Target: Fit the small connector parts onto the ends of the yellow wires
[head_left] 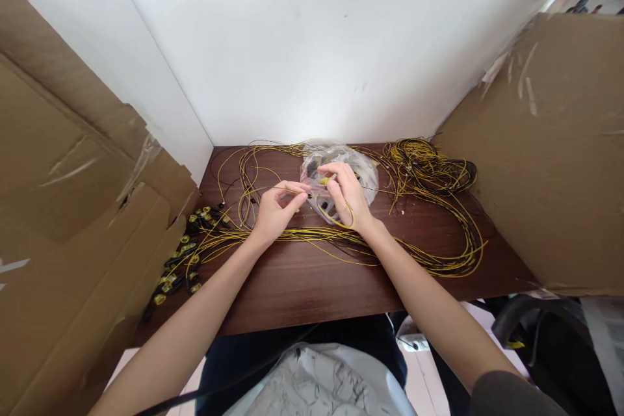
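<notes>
My left hand (pixel 279 209) pinches a thin yellow wire between thumb and forefinger, near a small dark piece at the wire's end. Facing it, my right hand (pixel 345 195) is curled with a small yellow piece (pixel 326 180) at its fingertips; its exact kind is too small to make out. A yellow wire (pixel 336 221) loops from between the hands round the right palm. Just behind and beneath them lies a clear plastic bag (pixel 368 172) with dark and yellow small parts inside. A long bundle of yellow and black wires (pixel 312 234) runs across the table below both hands.
A tangled heap of yellow and black wires (pixel 419 159) lies at the back right. Several black connectors with yellow ends (pixel 188 250) sit at the left of the brown table (pixel 302 292). Cardboard walls (pixel 546 162) flank both sides, and a white wall (pixel 312 45) stands behind.
</notes>
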Tool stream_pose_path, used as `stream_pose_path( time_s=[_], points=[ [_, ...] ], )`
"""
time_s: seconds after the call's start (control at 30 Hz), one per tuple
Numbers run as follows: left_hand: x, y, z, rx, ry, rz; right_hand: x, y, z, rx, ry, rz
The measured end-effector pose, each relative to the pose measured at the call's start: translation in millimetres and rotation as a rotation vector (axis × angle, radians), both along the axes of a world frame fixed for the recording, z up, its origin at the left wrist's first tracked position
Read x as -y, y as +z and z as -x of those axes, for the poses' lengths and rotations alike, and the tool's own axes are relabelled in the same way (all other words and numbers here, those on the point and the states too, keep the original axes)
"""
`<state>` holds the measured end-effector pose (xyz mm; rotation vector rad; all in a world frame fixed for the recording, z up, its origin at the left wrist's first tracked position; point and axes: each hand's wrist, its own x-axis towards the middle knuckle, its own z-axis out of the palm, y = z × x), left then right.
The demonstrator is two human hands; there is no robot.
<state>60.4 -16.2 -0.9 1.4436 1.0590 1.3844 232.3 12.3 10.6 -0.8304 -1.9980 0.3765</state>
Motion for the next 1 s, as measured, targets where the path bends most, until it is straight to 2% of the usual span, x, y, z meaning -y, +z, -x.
stream_pose_path(
  time_s=[0.1,0.23,0.5,0.63,0.77,0.83,0.9,0.97,1.0],
  points=[
    [7,7.0,-4,-0.067,-0.13,-0.068,2,0.1,4,-0.056,0.015,-0.014],
    [13,13.1,-10,-0.182,-0.203,-0.149,8,-0.7,11,-0.047,0.064,0.022],
    [19,11.5,-15,-0.151,-0.339,-0.09,13,1.6,15,-0.095,0.116,0.067],
    [19,12.5,-15,-0.14,-0.282,-0.041,12,13.6,4,0.104,0.186,0.098],
    [13,10.0,-12,-0.033,-0.168,-0.046,12,28.3,-32,0.24,0.187,0.127],
    [11,8.2,-10,0.025,-0.124,-0.05,12,30.2,-60,0.243,0.077,0.172],
    [9,6.9,-10,0.069,-0.101,-0.047,11,26.0,-91,0.215,-0.168,0.157],
    [8,6.5,-9,0.106,-0.087,-0.043,9,16.8,-121,0.286,-0.423,0.15],
    [8,6.6,-10,0.121,-0.087,-0.04,8,11.2,-135,0.353,-0.509,0.157]
  ],
)
